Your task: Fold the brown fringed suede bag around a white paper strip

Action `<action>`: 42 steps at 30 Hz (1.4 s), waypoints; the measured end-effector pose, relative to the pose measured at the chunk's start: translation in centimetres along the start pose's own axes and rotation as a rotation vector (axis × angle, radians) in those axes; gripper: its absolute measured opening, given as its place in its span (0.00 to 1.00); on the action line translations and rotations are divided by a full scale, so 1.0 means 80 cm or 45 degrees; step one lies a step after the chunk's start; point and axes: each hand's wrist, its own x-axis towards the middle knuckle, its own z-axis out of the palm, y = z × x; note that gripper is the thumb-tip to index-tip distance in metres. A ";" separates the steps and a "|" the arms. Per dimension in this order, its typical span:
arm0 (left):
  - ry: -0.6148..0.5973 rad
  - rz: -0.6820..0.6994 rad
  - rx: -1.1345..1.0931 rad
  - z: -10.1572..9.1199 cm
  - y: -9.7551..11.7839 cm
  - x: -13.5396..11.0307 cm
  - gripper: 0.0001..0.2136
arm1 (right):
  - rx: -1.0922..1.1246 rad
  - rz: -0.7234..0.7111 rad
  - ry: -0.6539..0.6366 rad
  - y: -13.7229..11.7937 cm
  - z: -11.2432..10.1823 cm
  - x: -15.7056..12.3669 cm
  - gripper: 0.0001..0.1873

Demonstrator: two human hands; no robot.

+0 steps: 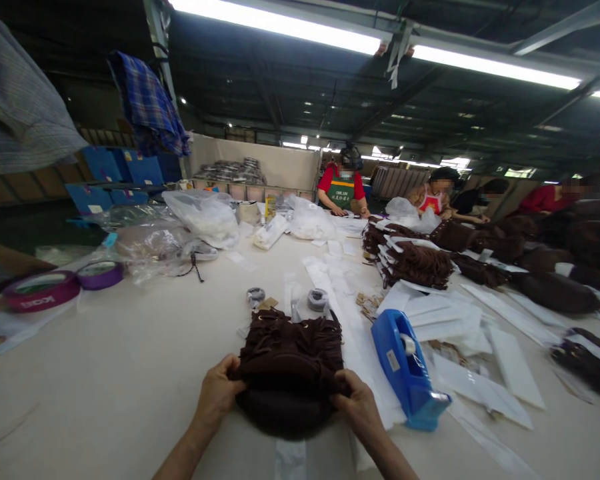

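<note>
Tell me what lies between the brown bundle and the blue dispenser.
Flat white paper strips lie between the bundle and the dispenser; the head view shows it.

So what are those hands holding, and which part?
A dark brown ruffled fabric piece; the left hand grips its left edge, the right hand its right edge.

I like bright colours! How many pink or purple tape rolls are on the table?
2: pink roll far left, purple roll beside it. Plastic bags may hide more.
</note>
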 end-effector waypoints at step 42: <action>-0.022 1.849 1.478 0.061 -0.058 -0.043 0.20 | -1.327 -0.456 0.287 -0.032 -0.040 -0.034 0.19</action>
